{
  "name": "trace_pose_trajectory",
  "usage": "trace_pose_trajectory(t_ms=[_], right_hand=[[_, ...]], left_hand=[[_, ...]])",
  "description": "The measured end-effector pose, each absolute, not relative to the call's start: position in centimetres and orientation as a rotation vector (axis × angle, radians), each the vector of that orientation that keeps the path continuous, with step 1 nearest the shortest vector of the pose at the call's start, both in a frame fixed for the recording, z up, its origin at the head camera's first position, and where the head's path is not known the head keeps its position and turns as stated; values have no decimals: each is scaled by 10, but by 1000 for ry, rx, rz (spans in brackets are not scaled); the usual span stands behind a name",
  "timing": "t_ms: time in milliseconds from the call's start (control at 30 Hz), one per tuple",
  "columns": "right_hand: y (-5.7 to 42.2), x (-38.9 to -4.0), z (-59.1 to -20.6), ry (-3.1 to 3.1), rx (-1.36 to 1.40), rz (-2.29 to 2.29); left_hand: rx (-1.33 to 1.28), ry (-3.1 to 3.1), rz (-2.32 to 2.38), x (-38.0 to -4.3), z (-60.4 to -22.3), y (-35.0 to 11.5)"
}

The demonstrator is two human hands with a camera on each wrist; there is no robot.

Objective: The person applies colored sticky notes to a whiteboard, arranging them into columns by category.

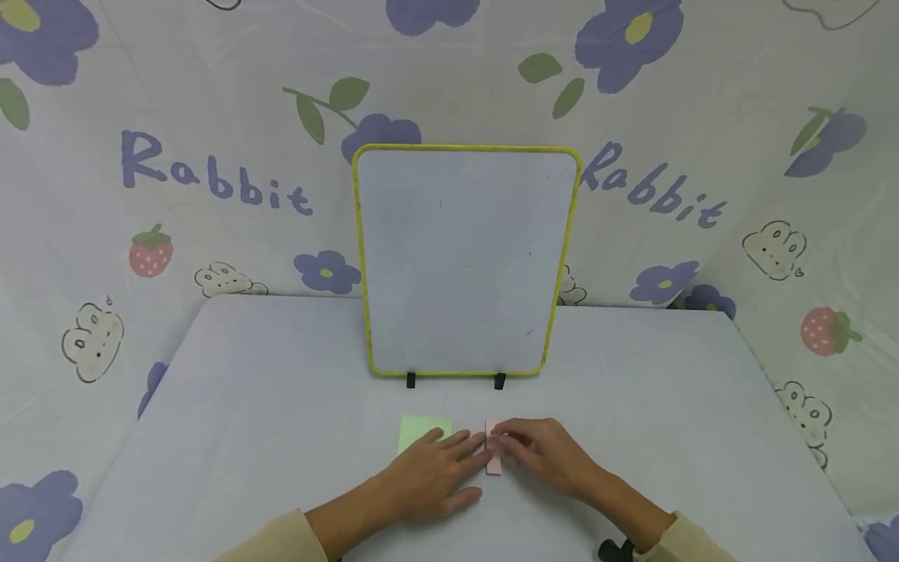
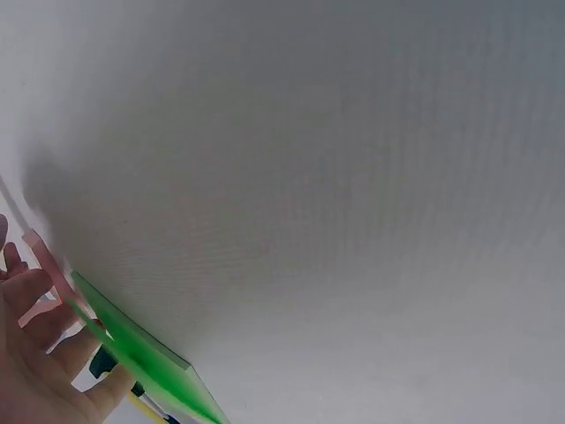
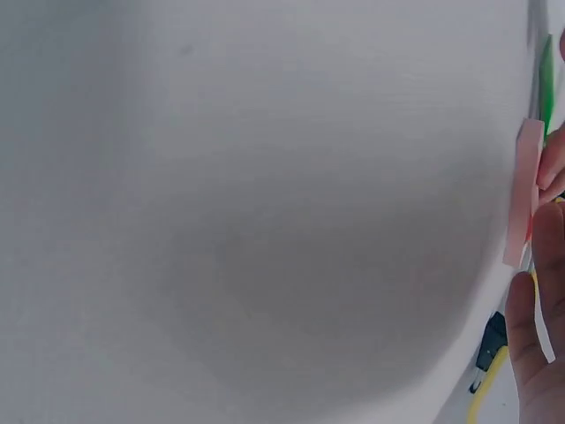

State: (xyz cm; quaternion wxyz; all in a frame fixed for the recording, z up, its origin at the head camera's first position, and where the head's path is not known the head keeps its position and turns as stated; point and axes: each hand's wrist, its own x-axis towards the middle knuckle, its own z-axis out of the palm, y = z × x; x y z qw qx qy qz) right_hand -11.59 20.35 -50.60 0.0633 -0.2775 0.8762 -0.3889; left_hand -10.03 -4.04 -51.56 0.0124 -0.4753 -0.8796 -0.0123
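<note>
The pink pad lies on the table, in front of the white board and just to the right of the green pad. It looks like you want to lift a sheet off it. Press down softly near one end with your left fingers, so the small pad can't slide. Then pick at just one corner and peel slowly, since thin paper may bend or rip. Try not to push the green pad with your little finger. Your left hand lies palm down, fingers loose and spread, with the longest tips reaching the pink pad and the back part over the green one. Your right hand comes in from the other side, thumb and pointing finger bent close together at the pink pad; I can't tell if they pinch any paper.
</note>
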Motion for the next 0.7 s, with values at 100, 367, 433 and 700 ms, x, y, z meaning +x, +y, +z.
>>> trace_pose_trajectory(t_ms=[100, 367, 433, 700], right_hand=[[203, -117, -503, 2604, -782, -1265], [202, -121, -500, 2619, -697, -1313], [202, -120, -500, 2608, -661, -1301], [200, -114, -503, 2527, -570, -1290]], left_hand=[[-1479, -2722, -10, -100, -516, -39], [-1485, -2672, 23, -101, -516, -37], [-1493, -2695, 16, -102, -516, -37], [-1494, -2730, -38, -101, -514, -34]])
